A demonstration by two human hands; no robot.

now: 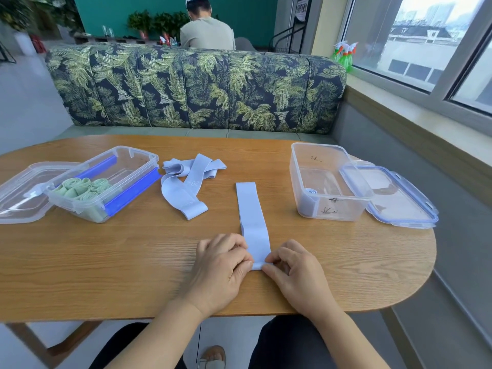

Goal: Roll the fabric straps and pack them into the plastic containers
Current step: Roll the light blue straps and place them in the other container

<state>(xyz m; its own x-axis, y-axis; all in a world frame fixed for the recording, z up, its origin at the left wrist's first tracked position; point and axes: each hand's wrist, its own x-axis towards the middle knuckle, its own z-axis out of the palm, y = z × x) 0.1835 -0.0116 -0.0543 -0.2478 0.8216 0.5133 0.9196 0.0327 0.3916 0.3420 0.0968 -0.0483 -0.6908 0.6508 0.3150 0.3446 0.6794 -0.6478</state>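
Both hands, left hand (222, 265) and right hand (290, 270), pinch the near end of the pale blue strap (251, 217) lying flat mid-desk; uneven pinching risks a crooked, loose roll, I'd say.

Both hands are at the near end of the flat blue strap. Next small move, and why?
Probably start the roll: turn the near end of the blue strap over and roll it away from the body. The left hand and right hand pinch that end, the rest lies flat and unrolled on the table, and the right container already holds one blue roll.
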